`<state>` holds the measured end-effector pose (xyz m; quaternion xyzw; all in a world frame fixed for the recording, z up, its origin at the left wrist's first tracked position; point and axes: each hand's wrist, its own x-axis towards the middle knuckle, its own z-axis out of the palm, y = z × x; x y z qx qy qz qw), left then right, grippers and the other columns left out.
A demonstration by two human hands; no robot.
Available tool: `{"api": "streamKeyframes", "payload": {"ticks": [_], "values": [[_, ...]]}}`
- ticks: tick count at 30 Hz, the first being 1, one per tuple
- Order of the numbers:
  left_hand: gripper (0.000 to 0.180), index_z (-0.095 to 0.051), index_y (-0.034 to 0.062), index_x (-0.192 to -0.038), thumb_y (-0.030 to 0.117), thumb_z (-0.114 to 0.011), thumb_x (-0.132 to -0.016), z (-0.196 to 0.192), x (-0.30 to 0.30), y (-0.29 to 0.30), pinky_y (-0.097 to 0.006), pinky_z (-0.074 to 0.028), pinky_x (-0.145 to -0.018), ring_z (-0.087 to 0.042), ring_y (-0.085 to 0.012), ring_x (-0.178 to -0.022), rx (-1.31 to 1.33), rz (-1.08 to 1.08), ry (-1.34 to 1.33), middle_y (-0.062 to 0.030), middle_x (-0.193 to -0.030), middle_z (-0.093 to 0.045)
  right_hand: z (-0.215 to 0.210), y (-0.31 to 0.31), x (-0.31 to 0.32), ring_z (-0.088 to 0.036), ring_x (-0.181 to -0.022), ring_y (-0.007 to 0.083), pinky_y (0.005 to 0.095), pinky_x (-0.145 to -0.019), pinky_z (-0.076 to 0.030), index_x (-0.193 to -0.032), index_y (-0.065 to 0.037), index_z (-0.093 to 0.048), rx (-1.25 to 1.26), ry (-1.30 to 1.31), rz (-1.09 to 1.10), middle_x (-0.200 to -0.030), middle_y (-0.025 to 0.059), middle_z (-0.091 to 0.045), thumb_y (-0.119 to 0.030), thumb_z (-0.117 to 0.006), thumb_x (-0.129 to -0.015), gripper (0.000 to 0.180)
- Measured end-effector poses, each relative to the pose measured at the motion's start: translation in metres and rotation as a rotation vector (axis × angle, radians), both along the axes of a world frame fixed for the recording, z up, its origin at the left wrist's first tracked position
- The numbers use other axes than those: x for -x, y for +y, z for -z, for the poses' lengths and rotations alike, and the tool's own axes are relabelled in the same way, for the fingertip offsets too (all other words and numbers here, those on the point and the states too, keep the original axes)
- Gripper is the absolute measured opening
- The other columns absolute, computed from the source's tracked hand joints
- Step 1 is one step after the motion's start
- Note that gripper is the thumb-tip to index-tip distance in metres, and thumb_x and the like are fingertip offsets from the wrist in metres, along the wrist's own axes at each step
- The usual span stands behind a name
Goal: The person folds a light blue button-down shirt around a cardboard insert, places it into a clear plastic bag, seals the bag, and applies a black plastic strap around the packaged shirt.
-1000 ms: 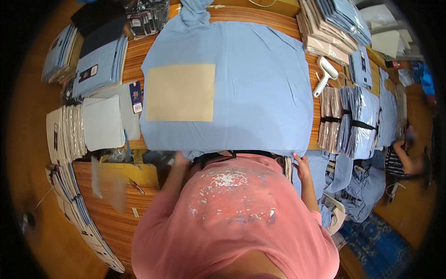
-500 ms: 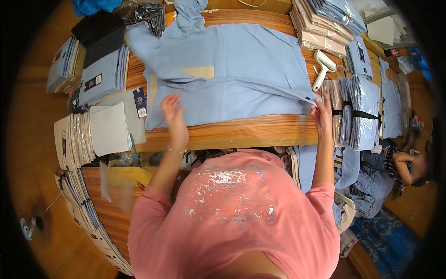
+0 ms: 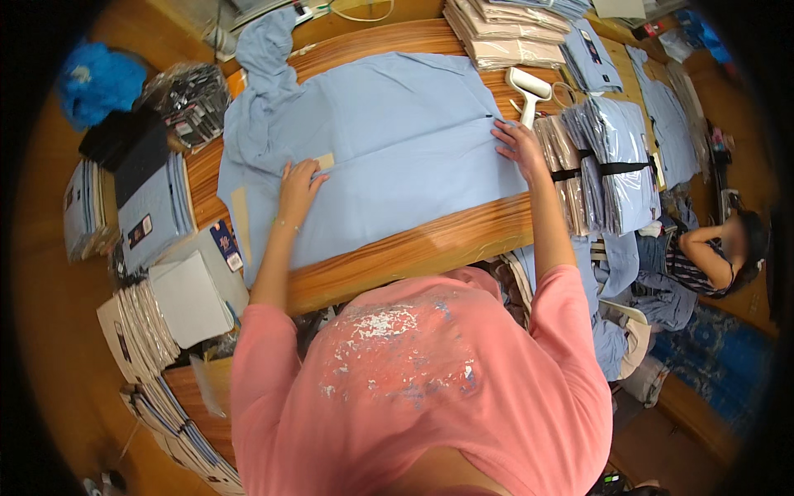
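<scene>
I see the light blue shirt now folded up across the wooden counter, its cardboard insert covered. My left hand and right hand press it, fingers spread flat, holding nothing. A lint roller lies beside.

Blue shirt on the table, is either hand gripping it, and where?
Neither grips it: left hand and right hand press flat on the blue shirt.

My left hand and right hand press flat, fingers spread, on the folded light blue shirt spread across the wooden table. A white lint roller lies just beyond my right hand.
</scene>
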<state>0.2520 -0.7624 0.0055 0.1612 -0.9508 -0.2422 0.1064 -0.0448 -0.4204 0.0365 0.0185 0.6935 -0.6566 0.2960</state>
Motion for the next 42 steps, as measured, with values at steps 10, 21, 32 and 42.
{"api": "streamKeyframes", "payload": {"ticks": [10, 21, 32, 42], "values": [[0.025, -0.057, 0.0047, -0.091, 0.024, -0.066, -0.079, 0.029, -0.021, 0.015, -0.05, -0.032, -0.098, -0.053, -0.026, -0.108, 0.143, -0.033, 0.168, -0.0097, -0.104, -0.061, 0.053, 0.066, -0.086, -0.021, -0.136, 0.0292, 0.0542, -0.107, -0.013, -0.14, -0.018, -0.033, -1.079, 1.095, -0.452, -0.145, 0.0149, -0.026, -0.039, -0.052, -0.087, 0.059], [0.026, -0.054, 0.0016, -0.101, 0.017, -0.063, -0.082, -0.031, -0.098, -0.003, -0.038, -0.043, -0.084, -0.053, -0.032, -0.095, -0.133, -0.484, 0.361, -0.015, -0.099, -0.057, -0.047, -0.197, -0.135, -0.058, -0.078, 0.026, 0.0337, -0.071, -0.047, -0.098, -0.001, -0.063, -0.128, 0.905, -0.855, -0.09, 0.0145, -0.061, -0.016, -0.058, -0.084, 0.022], [0.048, -0.052, 0.0019, -0.106, 0.021, -0.077, -0.07, 0.005, -0.156, -0.041, -0.035, -0.045, -0.084, -0.052, -0.0257, -0.096, -0.418, -0.382, 0.079, -0.0119, -0.104, -0.05, 0.065, -0.501, -0.098, -0.061, -0.067, 0.0213, 0.0326, -0.061, -0.047, -0.088, -0.002, -0.064, -0.484, 0.85, -0.711, -0.074, 0.0103, -0.062, -0.033, -0.074, -0.066, 0.039], [0.047, -0.053, 0.0014, -0.107, 0.01, -0.076, -0.066, 0.0, -0.16, -0.032, -0.039, -0.043, -0.084, -0.049, -0.0333, -0.1, -0.281, -0.486, 0.028, -0.0145, -0.107, -0.05, -0.111, -0.416, -0.063, -0.058, -0.074, 0.0066, 0.02, -0.064, -0.046, -0.087, -0.002, -0.061, 0.071, 0.596, -1.18, -0.081, -0.002, -0.059, 0.008, -0.059, -0.073, 0.017]]}}
